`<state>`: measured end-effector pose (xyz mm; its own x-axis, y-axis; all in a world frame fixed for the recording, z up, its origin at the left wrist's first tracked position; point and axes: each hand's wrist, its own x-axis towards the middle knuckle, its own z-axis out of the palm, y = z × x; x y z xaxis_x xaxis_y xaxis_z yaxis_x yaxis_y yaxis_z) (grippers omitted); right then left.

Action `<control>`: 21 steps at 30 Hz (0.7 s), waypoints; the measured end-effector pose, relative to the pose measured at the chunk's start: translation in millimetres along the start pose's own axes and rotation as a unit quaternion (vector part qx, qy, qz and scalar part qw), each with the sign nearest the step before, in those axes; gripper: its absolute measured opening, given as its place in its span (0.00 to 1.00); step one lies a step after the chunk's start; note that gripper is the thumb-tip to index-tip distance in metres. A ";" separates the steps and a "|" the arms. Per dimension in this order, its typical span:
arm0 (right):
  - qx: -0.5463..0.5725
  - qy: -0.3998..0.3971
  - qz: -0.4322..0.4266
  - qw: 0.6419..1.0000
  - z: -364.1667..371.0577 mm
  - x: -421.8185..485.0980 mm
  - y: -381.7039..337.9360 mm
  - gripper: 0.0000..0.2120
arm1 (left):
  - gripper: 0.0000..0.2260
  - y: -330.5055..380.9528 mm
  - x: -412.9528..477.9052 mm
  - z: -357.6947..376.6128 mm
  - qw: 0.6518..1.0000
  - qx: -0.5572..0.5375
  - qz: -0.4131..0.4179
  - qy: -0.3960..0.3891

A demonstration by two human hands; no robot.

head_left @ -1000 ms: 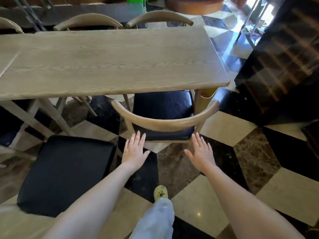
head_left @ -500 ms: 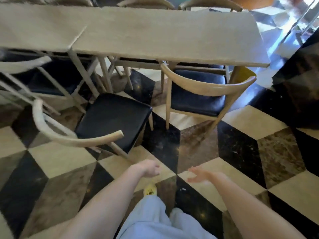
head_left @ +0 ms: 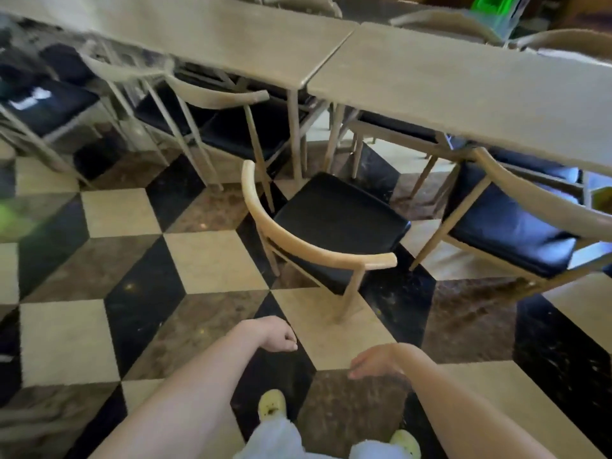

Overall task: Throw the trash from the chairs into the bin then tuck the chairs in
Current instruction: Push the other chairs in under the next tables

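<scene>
A wooden chair with a black seat stands pulled out from the tables and turned at an angle, its seat bare. To its right, another chair sits partly under the right table. More chairs stand under the left table. On the far-left chair seat lies a blurred white scrap. My left hand hangs with curled fingers, holding nothing, just short of the angled chair's curved back. My right hand is beside it, fingers loosely apart and holding nothing.
The floor is a checkered pattern of black, cream and brown tiles. A blurred green shape shows at the left edge, and a green object stands beyond the tables at top right. My yellow shoes are below.
The view has swung left from the right chair to the angled middle chair. Both hands have dropped back from that chair's back and now hang low, the left one curled.
</scene>
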<state>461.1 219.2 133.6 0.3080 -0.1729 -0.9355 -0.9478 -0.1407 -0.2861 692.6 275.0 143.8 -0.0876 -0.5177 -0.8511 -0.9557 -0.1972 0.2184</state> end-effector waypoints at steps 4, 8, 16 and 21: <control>0.049 0.026 0.021 0.998 -12.1 23.9 -71.8 0.27 | 0.19 -78.5 -8.6 -31.5 0.999 -0.034 -0.022 0.013; 0.086 0.035 -0.006 0.996 -54.8 17.1 -128.8 0.25 | 0.19 -120.8 -14.3 -86.9 0.999 -0.028 -0.028 0.029; 0.129 0.232 -0.071 0.962 -160.0 12.5 -163.5 0.14 | 0.22 -125.7 8.2 -185.8 0.952 -0.046 0.086 0.289; 0.083 0.272 -0.069 0.956 -159.8 40.3 -159.3 0.16 | 0.25 -114.3 38.9 -194.8 0.957 0.046 0.162 0.236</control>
<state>637.7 78.9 174.6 0.3852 -0.6514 -0.6536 -0.8812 -0.0493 -0.4702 853.1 115.2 178.7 -0.2678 -0.8623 -0.4298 -0.9222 0.1002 0.3736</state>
